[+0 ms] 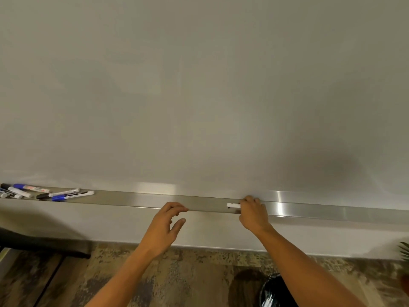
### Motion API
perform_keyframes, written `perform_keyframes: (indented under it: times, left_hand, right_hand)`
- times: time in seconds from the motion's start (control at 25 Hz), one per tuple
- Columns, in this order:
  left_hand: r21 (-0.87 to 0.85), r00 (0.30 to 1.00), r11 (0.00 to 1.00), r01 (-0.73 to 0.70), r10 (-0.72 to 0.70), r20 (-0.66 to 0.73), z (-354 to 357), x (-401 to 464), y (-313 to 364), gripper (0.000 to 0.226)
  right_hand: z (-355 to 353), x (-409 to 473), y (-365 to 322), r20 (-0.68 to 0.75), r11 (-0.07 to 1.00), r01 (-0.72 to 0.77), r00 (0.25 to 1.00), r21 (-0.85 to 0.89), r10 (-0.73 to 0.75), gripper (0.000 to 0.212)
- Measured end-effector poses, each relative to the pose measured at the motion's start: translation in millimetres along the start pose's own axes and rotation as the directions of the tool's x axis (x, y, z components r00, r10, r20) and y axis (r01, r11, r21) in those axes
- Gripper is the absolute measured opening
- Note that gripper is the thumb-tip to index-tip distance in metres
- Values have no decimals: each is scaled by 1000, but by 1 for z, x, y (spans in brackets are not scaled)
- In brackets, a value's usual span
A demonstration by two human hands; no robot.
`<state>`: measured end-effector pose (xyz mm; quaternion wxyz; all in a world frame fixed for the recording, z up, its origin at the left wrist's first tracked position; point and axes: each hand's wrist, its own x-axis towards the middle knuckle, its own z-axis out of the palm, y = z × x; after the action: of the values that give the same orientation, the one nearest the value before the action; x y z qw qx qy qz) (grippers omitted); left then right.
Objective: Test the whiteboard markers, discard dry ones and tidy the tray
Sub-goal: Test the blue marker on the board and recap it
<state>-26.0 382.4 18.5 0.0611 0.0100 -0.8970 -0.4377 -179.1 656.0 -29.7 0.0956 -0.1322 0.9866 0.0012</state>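
Note:
A long metal tray [141,199] runs under the whiteboard [199,85]. Several markers [46,192] with blue and black caps lie in a loose pile at the tray's far left. My right hand [253,212] grips a white marker [232,205] on the tray, right of centre; only the marker's left end shows past my fingers. My left hand [164,224] hovers just in front of the tray's edge, fingers loosely spread, holding nothing.
A bin with a black liner [274,292] stands on the floor below my right arm, with something white inside. A dark piece of furniture [44,243] sits at the lower left. Green leaves [404,251] show at the right edge.

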Motion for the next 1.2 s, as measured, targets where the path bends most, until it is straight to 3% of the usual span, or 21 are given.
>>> perform_keyframes:
  times: [0.36, 0.6, 0.76, 0.84, 0.96, 1.2]
  left_hand:
    - [95, 999, 995, 29, -27, -21, -12, 7, 1, 25]
    - [115, 1000, 993, 8, -5, -23, -25, 7, 2, 25]
    - [112, 1000, 994, -7, 10, -27, -37, 13, 6, 26]
    - [107, 999, 993, -43, 44, -8, -44, 15, 7, 25]
    - [109, 998, 992, -65, 65, 2, -58, 19, 10, 24]
    - [34, 1000, 999, -17, 18, -20, -96, 20, 10, 31]
  right_hand:
    - [11, -3, 2, -76, 996, 87, 993, 19, -85, 29]
    - [3, -3, -3, -124, 993, 118, 986, 26, -114, 36]
    - [-17, -9, -40, -212, 934, 260, 954, 246, -210, 49]
    - [-39, -20, -72, -231, 807, 286, 954, 516, -190, 42]
    - [-77, -41, -122, -251, 527, 265, 963, 807, -101, 24]
    - [-123, -79, -202, -214, 52, 217, 976, 975, -50, 16]
